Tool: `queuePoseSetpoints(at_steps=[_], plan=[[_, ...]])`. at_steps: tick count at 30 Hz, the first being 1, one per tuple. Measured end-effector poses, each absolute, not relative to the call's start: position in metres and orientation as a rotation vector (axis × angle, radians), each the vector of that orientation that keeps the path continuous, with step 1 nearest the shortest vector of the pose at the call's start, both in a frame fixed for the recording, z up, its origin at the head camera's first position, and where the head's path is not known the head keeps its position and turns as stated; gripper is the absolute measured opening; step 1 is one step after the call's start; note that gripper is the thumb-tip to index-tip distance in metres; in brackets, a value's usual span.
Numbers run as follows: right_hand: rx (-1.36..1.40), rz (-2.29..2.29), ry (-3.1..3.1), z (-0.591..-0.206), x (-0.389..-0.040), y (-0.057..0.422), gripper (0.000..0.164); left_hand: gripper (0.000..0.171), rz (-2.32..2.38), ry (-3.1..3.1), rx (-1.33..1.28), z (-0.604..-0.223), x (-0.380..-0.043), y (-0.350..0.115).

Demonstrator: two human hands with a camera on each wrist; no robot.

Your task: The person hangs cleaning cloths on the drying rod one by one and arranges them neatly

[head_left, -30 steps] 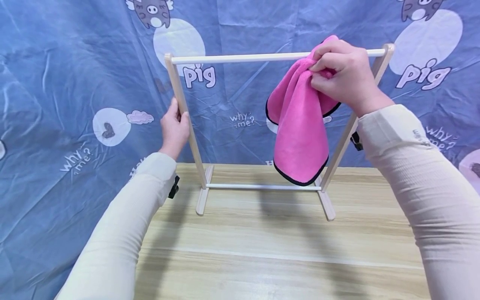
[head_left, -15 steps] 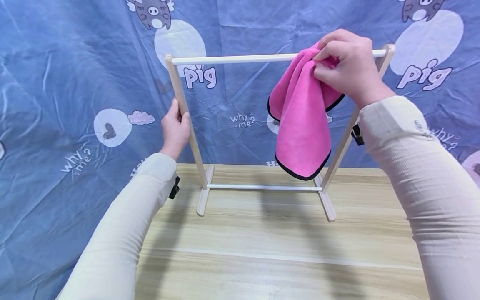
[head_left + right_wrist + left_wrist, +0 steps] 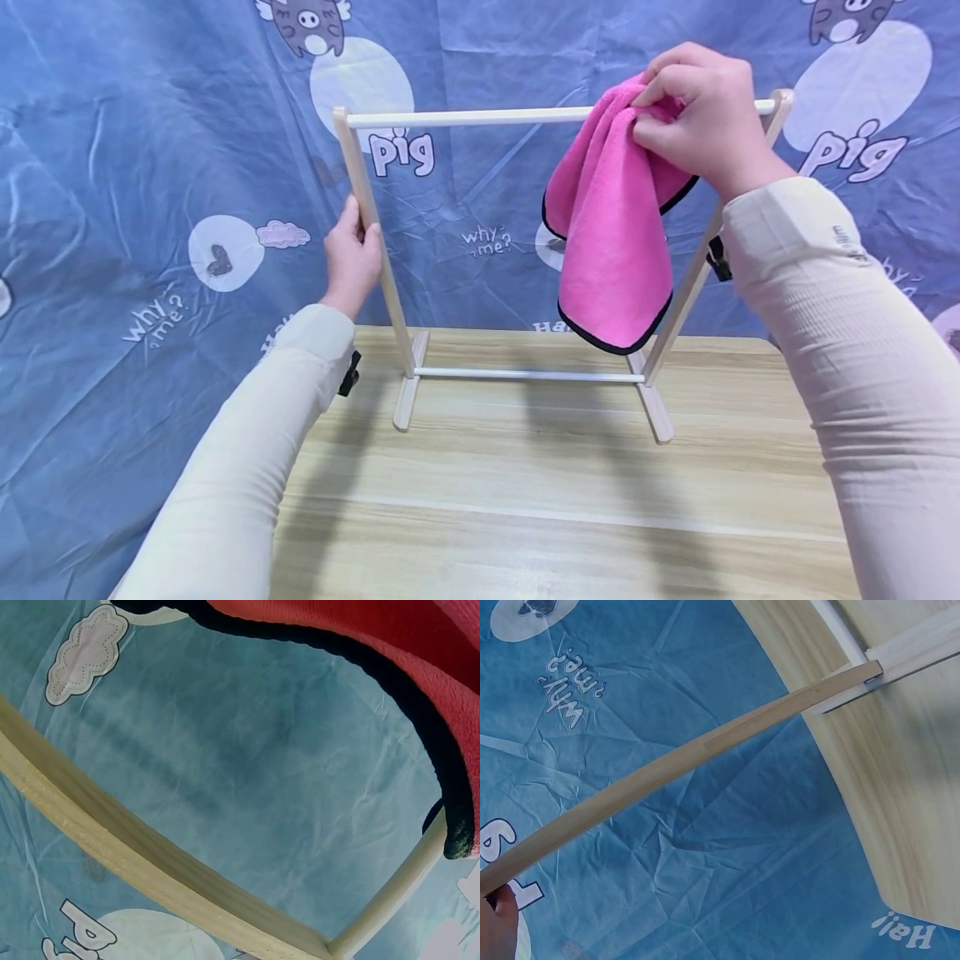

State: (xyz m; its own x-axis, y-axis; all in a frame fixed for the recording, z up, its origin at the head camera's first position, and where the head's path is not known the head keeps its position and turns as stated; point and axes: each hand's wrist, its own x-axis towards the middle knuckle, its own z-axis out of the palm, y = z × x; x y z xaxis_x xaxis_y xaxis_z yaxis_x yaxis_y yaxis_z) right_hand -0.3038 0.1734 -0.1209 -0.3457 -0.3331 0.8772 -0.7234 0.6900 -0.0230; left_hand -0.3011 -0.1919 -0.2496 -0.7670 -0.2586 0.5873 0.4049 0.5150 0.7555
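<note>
A pink cloth (image 3: 615, 258) with black edging hangs in gathered folds from my right hand (image 3: 701, 117), whose thumb and fingers pinch it near the top. It overlaps the right part of the white top bar (image 3: 480, 117) of a wooden rack. Up close in the right wrist view, the cloth's black edge (image 3: 420, 705) crosses the end of that bar (image 3: 397, 892); the hand itself is out of that view. My left hand (image 3: 351, 260) grips the rack's left post (image 3: 393, 308). Part of that hand (image 3: 499, 926) shows at the lower left corner of the left wrist view.
The rack's feet (image 3: 406, 404) stand on a light wooden table (image 3: 487, 475), joined by a low white bar (image 3: 525, 375). Behind hangs a blue printed sheet (image 3: 480, 192). The right post (image 3: 690, 292) runs partly behind the cloth and right arm.
My right hand has risen and shifted a little to the right, and the cloth's lower edge has come up with it. The left hand stays on the post.
</note>
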Motion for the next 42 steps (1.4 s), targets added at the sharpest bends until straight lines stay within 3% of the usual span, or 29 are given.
queuePoseSetpoints(at_steps=[14, 35, 42], plan=[[0.696, 0.424, -2.201, -0.102, -0.306, 0.168, 0.020, 0.031, -1.214, -2.109, -0.118, -0.246, -0.302, -0.191], [0.669, 0.205, -2.513, -0.078, -0.312, 0.166, 0.028, 0.037, -1.222, -2.138, -0.088, -0.244, -0.300, -0.193], [0.546, 0.185, -2.694, -0.068, -0.312, 0.168, 0.034, 0.043, -1.211, -2.173, -0.070, -0.242, -0.301, -0.195]])
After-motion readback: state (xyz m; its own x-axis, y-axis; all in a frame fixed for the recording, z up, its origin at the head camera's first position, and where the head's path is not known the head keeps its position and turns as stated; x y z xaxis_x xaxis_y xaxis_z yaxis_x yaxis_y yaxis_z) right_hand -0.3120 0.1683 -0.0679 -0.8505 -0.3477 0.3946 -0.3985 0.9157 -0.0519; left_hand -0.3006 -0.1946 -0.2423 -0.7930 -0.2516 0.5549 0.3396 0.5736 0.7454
